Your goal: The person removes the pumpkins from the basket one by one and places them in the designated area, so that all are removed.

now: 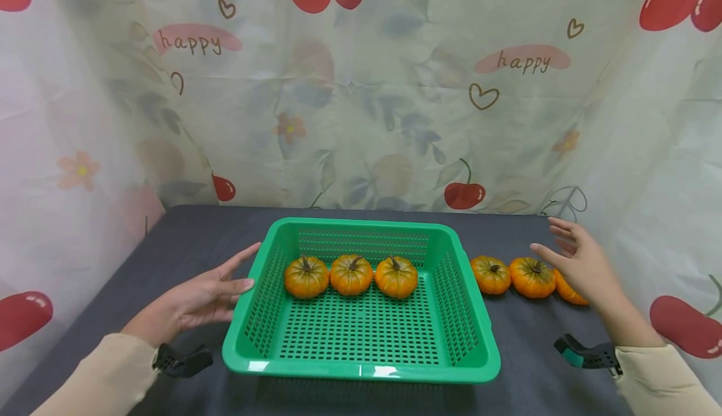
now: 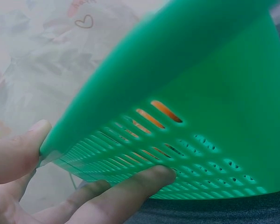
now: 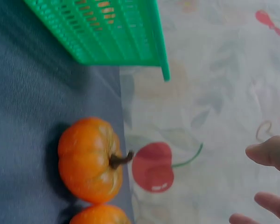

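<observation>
A green plastic basket (image 1: 361, 371) stands on the dark table, with a row of three small orange pumpkins (image 1: 352, 275) inside towards its back. My left hand (image 1: 197, 297) is at the basket's left side, fingers fairly straight; in the left wrist view, fingertips (image 2: 164, 175) touch the slotted outer wall and rim. To the right of the basket, three more pumpkins (image 1: 532, 277) lie in a row, the rightmost partly hidden by my right hand (image 1: 581, 259). That hand is raised above them with loose fingers, holding nothing. One pumpkin (image 3: 89, 160) shows whole in the right wrist view.
A patterned cloth (image 1: 361, 121) with cherries and hearts hangs behind the table and along both sides. The dark tabletop (image 1: 186, 234) extends around the basket. Dark bands (image 1: 183, 361) are strapped on both wrists.
</observation>
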A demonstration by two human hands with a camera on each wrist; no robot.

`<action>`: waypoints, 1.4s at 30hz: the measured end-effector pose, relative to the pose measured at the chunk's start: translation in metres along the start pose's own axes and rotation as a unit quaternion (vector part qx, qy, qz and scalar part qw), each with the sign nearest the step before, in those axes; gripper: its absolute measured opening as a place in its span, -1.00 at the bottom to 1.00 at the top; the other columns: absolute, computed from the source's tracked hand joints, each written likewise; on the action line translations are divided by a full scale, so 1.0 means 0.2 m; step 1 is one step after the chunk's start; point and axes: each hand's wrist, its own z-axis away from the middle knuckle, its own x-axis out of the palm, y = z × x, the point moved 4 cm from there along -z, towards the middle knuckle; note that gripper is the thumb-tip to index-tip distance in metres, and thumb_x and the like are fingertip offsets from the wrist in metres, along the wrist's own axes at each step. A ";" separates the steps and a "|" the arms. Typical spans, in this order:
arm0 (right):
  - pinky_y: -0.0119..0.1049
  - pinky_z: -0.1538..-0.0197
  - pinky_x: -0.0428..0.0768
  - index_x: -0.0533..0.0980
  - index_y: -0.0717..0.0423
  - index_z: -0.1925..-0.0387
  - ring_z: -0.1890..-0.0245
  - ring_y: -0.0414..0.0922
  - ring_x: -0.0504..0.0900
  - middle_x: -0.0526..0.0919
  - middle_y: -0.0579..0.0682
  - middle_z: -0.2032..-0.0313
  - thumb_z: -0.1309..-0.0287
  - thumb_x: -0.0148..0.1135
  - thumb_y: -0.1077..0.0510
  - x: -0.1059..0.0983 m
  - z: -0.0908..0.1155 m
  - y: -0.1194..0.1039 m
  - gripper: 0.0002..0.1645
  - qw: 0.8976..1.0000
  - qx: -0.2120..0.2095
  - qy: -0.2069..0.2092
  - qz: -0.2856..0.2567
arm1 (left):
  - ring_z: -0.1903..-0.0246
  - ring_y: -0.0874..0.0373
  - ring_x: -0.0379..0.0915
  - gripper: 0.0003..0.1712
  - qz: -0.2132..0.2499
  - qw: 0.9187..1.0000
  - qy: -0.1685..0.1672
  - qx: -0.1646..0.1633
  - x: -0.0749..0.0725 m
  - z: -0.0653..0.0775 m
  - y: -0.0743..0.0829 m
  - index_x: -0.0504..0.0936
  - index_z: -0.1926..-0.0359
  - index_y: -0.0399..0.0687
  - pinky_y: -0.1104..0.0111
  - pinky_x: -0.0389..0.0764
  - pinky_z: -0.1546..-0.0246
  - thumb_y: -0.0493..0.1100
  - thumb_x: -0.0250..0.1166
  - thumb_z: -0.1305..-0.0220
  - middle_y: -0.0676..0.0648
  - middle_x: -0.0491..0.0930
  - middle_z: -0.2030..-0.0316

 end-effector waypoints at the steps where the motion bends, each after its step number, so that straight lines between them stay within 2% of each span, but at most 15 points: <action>1: 0.42 -0.17 0.27 -0.07 0.16 -0.51 -0.32 0.49 0.11 0.06 0.45 -0.40 -0.28 0.13 -0.25 0.00 0.00 -0.01 0.03 1.000 -0.003 0.001 -0.002 | -0.07 -0.07 0.56 0.00 -0.001 1.000 0.001 0.000 0.00 0.00 0.00 -0.51 -0.49 0.46 -0.07 0.55 -0.07 -0.25 0.03 -0.48 -0.15 0.33 -0.25; 11: 0.39 -0.20 0.27 0.01 0.14 -0.49 -0.32 0.45 0.16 0.13 0.38 -0.39 -0.27 0.19 -0.19 0.03 0.04 -0.18 -0.02 0.999 -0.047 0.006 -0.022 | -0.07 -0.06 0.56 -0.01 0.000 1.000 0.000 -0.001 0.00 0.00 0.00 -0.51 -0.49 0.46 -0.07 0.55 -0.07 -0.25 0.02 -0.48 -0.16 0.31 -0.26; 23: 0.29 -0.21 0.36 0.13 0.12 -0.44 -0.32 0.32 0.27 0.24 0.28 -0.35 -0.27 0.23 -0.11 0.10 0.05 -0.37 -0.15 0.994 -0.102 -0.010 -0.039 | -0.08 -0.06 0.55 -0.01 0.003 1.000 -0.010 -0.001 0.00 0.00 0.00 -0.53 -0.48 0.47 -0.06 0.55 -0.09 -0.26 0.01 -0.49 -0.14 0.35 -0.24; 27: 0.24 -0.23 0.37 0.15 0.11 -0.43 -0.31 0.31 0.29 0.26 0.28 -0.34 -0.28 0.24 -0.06 0.13 0.04 -0.42 -0.18 0.991 -0.119 -0.023 -0.048 | -0.08 -0.07 0.55 -0.01 0.006 1.000 -0.012 -0.001 0.00 0.00 0.00 -0.54 -0.48 0.47 -0.07 0.54 -0.09 -0.26 0.00 -0.49 -0.15 0.35 -0.24; 33: 0.17 -0.29 0.36 0.17 0.01 -0.43 -0.34 0.23 0.30 0.26 0.19 -0.37 -0.27 0.24 -0.06 0.19 0.04 -0.50 -0.20 0.988 -0.117 -0.056 -0.080 | -0.07 -0.07 0.55 0.00 0.004 1.000 -0.008 -0.002 0.00 0.00 0.01 -0.53 -0.48 0.46 -0.06 0.55 -0.08 -0.26 0.01 -0.49 -0.17 0.33 -0.25; 42: 0.10 -0.33 0.35 0.24 0.00 -0.38 -0.32 0.16 0.34 0.31 0.10 -0.34 -0.28 0.25 0.01 0.31 0.01 -0.65 -0.30 0.975 -0.140 -0.106 -0.135 | -0.08 -0.07 0.55 -0.01 0.001 1.000 -0.014 0.000 0.00 0.00 0.01 -0.55 -0.48 0.44 -0.08 0.54 -0.08 -0.26 0.00 -0.49 -0.15 0.37 -0.23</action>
